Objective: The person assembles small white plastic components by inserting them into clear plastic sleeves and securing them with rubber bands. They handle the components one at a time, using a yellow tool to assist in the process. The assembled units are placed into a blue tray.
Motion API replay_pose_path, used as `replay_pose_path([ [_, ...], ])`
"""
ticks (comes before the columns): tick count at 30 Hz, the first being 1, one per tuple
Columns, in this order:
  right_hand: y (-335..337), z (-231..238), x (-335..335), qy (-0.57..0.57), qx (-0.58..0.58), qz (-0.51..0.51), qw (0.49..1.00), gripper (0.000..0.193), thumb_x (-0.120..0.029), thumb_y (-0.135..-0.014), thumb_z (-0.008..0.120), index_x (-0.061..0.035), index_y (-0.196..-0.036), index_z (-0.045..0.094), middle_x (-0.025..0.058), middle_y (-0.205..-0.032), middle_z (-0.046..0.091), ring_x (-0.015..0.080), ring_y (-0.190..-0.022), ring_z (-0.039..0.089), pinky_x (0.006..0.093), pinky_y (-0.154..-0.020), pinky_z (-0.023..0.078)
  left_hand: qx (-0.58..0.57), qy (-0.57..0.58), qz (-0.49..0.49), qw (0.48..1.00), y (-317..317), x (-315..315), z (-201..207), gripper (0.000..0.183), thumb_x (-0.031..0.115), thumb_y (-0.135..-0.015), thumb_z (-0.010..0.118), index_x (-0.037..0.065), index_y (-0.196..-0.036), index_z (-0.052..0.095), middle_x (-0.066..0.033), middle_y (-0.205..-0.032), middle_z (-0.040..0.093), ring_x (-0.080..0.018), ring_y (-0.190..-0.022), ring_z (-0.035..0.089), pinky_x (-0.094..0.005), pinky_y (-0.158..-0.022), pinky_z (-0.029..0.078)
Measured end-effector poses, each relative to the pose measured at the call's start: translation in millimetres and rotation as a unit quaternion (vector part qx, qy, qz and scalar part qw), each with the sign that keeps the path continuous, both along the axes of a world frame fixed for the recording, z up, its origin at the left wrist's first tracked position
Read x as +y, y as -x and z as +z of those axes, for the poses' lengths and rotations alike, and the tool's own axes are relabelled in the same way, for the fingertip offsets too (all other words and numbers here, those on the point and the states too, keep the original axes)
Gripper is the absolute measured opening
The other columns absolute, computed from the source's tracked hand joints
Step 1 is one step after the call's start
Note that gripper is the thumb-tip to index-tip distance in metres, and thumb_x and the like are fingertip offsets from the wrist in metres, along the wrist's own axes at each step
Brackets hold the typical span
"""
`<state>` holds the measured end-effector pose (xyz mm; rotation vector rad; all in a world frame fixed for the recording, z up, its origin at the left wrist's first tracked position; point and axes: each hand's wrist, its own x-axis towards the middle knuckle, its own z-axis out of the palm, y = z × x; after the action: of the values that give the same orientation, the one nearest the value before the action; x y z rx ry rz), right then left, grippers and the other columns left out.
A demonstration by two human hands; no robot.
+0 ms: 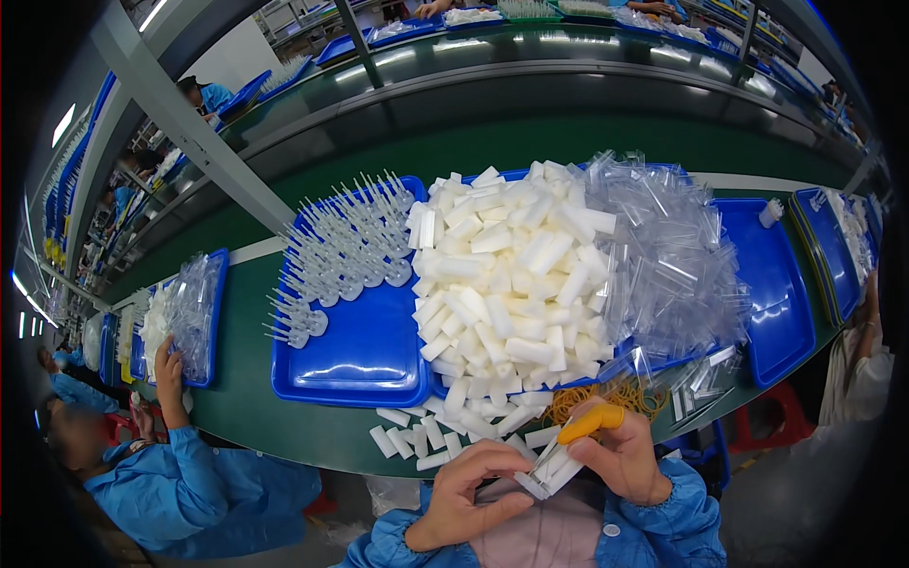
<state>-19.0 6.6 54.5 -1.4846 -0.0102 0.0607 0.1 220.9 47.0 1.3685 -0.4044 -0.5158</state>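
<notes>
Just past the near edge of the table, both my hands are closed on a small white and clear piece (547, 479); its exact kind is hard to make out. My left hand (466, 497) pinches its left end between thumb and fingers. My right hand (620, 452) grips the other end, a yellow finger cot (592, 422) covering one finger. Right beyond my hands lie loose white foam cylinders (434, 432) and a tangle of yellow-brown rubber bands (620, 398). A big heap of white foam cylinders (516, 275) is piled behind them, beside a heap of clear plastic tubes (670, 260).
To the left, a blue tray (352, 371) holds rows of upright white thin-stemmed parts (350, 237). Another blue tray (778, 312) stands right of the tubes. A co-worker in blue (189, 483) sits on my left; another person's arm (866, 322) is at far right.
</notes>
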Motion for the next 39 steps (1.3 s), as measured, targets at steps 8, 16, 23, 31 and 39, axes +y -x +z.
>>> replay_pose_path([
  [8,4.1,-2.6,0.8,-0.024,0.017,0.015,0.999,0.015,-0.009,-0.079,0.068,0.0011,-0.089,0.063,0.0083,-0.094,0.056,0.0198,-0.092,0.051,0.0317,-0.086,0.038,-0.04,-0.023,-0.001,0.999,2.7,-2.2,-6.1,0.034,0.007,-0.069,0.079,0.004,-0.099,0.063,-0.008,-0.099,0.058,-0.0178,-0.091,0.058,-0.0275,-0.08,0.047],
  [16,0.4,-2.4,-0.6,0.013,-0.075,-0.001,0.997,0.016,-0.009,-0.076,0.072,-0.003,-0.089,0.066,0.0054,-0.083,0.061,0.0163,-0.077,0.056,0.0276,-0.071,0.043,-0.046,0.004,0.017,0.999,6.2,-0.5,-7.4,0.031,0.003,-0.069,0.078,0.003,-0.096,0.064,-0.0097,-0.097,0.06,-0.0177,-0.091,0.059,-0.0278,-0.08,0.047],
  [23,4.1,2.2,3.3,0.021,-0.131,0.015,0.991,0.017,-0.009,-0.075,0.073,-0.0038,-0.089,0.066,0.0071,-0.089,0.063,0.0198,-0.077,0.057,0.0305,-0.073,0.043,-0.077,-0.007,0.036,0.996,10.7,4.1,-7.7,0.029,-0.001,-0.069,0.077,0.0,-0.095,0.064,-0.0118,-0.096,0.062,-0.0183,-0.09,0.061,-0.0279,-0.08,0.048],
  [31,-16.8,3.6,7.4,0.274,-0.18,-0.038,0.944,0.021,-0.007,-0.074,0.067,-0.0052,-0.095,0.067,0.0054,-0.095,0.058,0.0216,-0.087,0.054,0.0332,-0.076,0.04,-0.107,-0.003,0.204,0.973,4.5,17.7,-3.8,0.026,-0.007,-0.067,0.075,0.002,-0.087,0.062,-0.011,-0.092,0.061,-0.0164,-0.084,0.058,-0.0279,-0.076,0.046],
  [39,-25.8,-24.8,21.0,0.598,-0.241,0.003,0.765,0.031,-0.009,-0.067,0.063,-0.0135,-0.098,0.068,0.0006,-0.09,0.055,0.0186,-0.084,0.052,0.037,-0.084,0.036,-0.084,0.024,0.33,0.94,1.5,27.1,0.1,0.029,-0.007,-0.064,0.072,0.005,-0.081,0.052,-0.0088,-0.086,0.056,-0.015,-0.078,0.056,-0.0283,-0.076,0.048],
])
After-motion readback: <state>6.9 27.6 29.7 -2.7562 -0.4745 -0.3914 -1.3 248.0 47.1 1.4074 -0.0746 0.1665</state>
